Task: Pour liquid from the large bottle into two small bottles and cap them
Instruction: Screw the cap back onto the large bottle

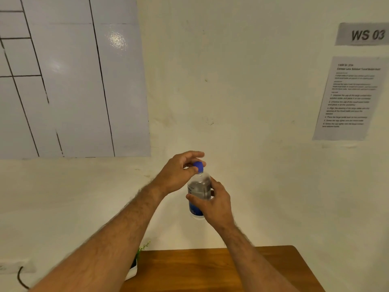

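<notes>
The large bottle [199, 192] is held upright above the table [210, 268], before the wall [242, 91]. The left hand [179, 173] is at its cap [199, 166]; the right hand [216, 202] is around its body. A potted plant [136, 260] stands at the table's left edge. A sign [364, 34] hangs above an instruction sheet [349, 98], upper right.

A wooden counter [210, 270] with a rounded corner fills the lower middle of the view, set against a cream wall [242, 91]. At its left edge stands a small green plant [141, 249] in a white pot [131, 272]. A glossy white sheet with black lines [69, 81] hangs upper left. At right, a "WS 03" sign [362, 34] sits above a printed instruction sheet [349, 98]. A black cable [21, 279] runs from a wall socket [14, 266] at lower left.
</notes>
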Available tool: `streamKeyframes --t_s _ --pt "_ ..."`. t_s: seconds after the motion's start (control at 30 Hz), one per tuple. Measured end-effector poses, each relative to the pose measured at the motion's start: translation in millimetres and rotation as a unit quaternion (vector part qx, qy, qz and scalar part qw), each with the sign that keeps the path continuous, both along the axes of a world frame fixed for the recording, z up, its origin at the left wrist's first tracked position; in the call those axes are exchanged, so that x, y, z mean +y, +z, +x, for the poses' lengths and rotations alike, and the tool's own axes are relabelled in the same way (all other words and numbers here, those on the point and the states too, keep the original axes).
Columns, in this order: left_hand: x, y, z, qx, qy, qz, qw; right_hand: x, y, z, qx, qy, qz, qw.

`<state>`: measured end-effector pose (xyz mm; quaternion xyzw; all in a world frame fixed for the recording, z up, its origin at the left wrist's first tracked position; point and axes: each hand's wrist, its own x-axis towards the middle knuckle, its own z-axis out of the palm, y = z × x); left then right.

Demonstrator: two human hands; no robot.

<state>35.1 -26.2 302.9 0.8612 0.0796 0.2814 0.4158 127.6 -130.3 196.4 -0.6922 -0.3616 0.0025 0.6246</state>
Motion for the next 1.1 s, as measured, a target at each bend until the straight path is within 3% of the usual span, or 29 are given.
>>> streamKeyframes --t_s 0.2,0.43,0.53,0.7,1.1 --pt "-4 -16 5 0.006 -0.015 -0.02 1.0 -2 -3 2 0.005 0.004 0.013 1.0" --pt "-10 -36 3 -0.034 -0.025 -0.14 0.989 -6 0 3 -0.009 0.005 0.031 0.999" --pt "-13 -51 0 -0.02 -0.029 -0.132 0.991 -8 -4 1 -0.001 0.009 0.038 0.999" --pt "-14 -87 -7 -0.006 0.028 -0.141 0.99 -12 -36 -4 0.02 0.016 0.02 0.999" --pt "-2 -201 -19 0.103 0.051 -0.142 0.983 -16 -147 -20 0.109 0.029 -0.089 0.99"
